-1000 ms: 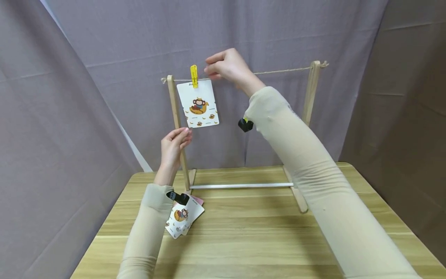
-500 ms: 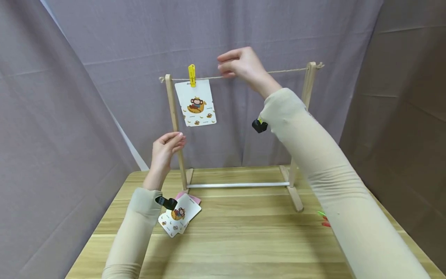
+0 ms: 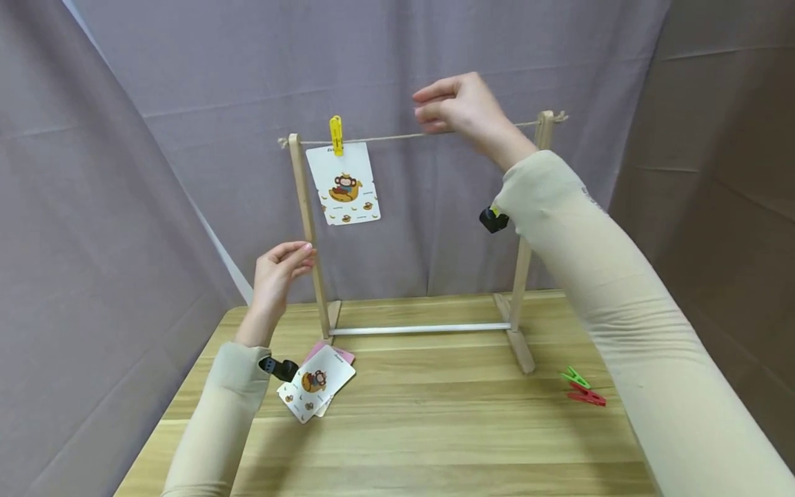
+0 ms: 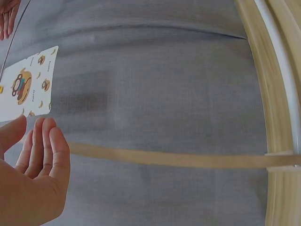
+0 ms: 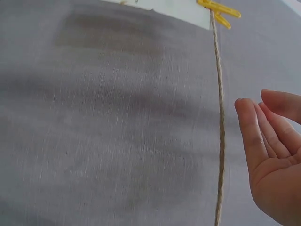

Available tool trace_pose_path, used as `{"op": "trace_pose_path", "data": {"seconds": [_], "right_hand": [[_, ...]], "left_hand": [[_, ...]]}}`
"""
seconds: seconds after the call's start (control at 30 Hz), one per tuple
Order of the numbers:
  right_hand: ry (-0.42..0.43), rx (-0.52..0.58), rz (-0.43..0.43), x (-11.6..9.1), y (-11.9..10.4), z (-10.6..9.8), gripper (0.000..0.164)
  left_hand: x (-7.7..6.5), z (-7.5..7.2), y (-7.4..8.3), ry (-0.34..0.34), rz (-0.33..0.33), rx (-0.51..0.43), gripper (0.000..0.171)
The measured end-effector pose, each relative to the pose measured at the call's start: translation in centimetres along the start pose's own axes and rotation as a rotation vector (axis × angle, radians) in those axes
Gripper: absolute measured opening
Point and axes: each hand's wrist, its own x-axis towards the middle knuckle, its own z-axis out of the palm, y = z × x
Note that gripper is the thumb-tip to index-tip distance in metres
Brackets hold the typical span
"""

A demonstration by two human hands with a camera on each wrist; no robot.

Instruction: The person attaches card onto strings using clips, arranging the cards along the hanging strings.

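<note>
A white card (image 3: 344,181) with a monkey-and-banana print hangs from the string (image 3: 391,137), clipped at its top edge by a yellow clothespin (image 3: 336,135). My left hand (image 3: 275,276) is below and left of the card, beside the left post, fingers loosely bent and holding nothing. In the left wrist view, thumb and fingers of the left hand (image 4: 40,169) stand apart just below the card's lower edge. My right hand (image 3: 472,110) is raised near the string, right of the card. The right wrist view shows the right hand (image 5: 275,141) with nothing between thumb and fingers.
A wooden frame with a left post (image 3: 308,221), a right post (image 3: 523,276) and a white bottom rod (image 3: 419,329) stands on the wooden table (image 3: 435,421). Several cards (image 3: 326,376) lie front left. A green clothespin (image 3: 576,377) and a red clothespin (image 3: 586,395) lie at right.
My right hand has moved right along the string, away from the yellow clothespin. My left hand has drawn left and down from the card. The green and red clothespins have come into view.
</note>
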Motion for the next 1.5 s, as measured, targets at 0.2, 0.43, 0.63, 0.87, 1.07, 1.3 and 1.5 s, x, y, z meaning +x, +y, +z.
{"op": "trace_pose_path", "data": {"seconds": [0.2, 0.43, 0.63, 0.87, 1.07, 1.3, 1.5], "right_hand": [[0.01, -0.1, -0.004, -0.9, 0.2, -1.9, 0.042], [0.055, -0.109, -0.001, -1.6, 0.8, -4.5, 0.04], [0.079, -0.167, -0.024, -2.7, 1.6, -6.9, 0.04], [0.109, -0.165, -0.011, -4.0, 2.1, -9.8, 0.035], [0.114, 0.067, -0.06, -5.4, 2.7, -11.6, 0.015], [0.133, 0.286, -0.141, -6.9, 3.0, -12.9, 0.015], [0.14, 0.239, -0.101, -7.8, 3.9, -14.3, 0.012]], "left_hand": [[-0.4, -0.9, 0.4, -0.019, 0.014, 0.007, 0.008], [-0.9, -2.4, 0.9, -0.024, 0.005, 0.091, 0.022], [-1.0, -3.8, 2.2, -0.021, 0.032, 0.105, 0.016], [-1.2, -4.8, 3.4, -0.024, 0.056, 0.093, 0.013], [-1.7, -5.4, 3.5, -0.022, 0.049, 0.119, 0.018], [-2.4, -6.2, 3.6, -0.021, 0.037, 0.198, 0.026], [-2.9, -6.8, 3.7, -0.022, 0.024, 0.207, 0.025]]}}
